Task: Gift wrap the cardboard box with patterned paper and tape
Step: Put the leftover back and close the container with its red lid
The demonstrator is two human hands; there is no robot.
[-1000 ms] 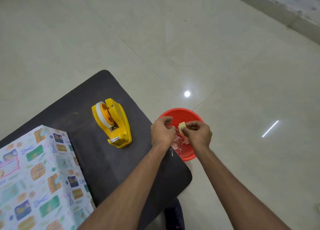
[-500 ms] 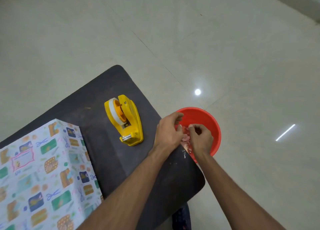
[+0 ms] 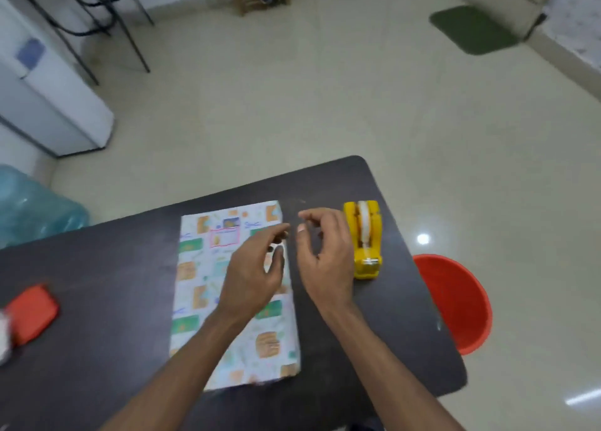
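The box [image 3: 208,287], covered in patterned paper, lies flat in the middle of the dark table [image 3: 97,268]. My left hand [image 3: 253,274] hovers over the box's right side with its fingers apart and curled. My right hand [image 3: 325,255] is just right of the box, fingers spread, nothing visibly held. A yellow tape dispenser [image 3: 366,239] with a white roll stands right behind my right hand. The frame is blurred, so a thin strip of tape between the fingers cannot be ruled out.
A red bin [image 3: 458,304] stands on the floor beside the table's right edge. A red object [image 3: 31,313] lies at the table's left, with something white beside it. A blue water jug [image 3: 29,206], a white appliance [image 3: 48,105] and a green mat [image 3: 471,29] are on the floor.
Both hands left the red bin, where they dropped scraps, and came back over the table to the box's right edge. The view swung left to the wrapped box.
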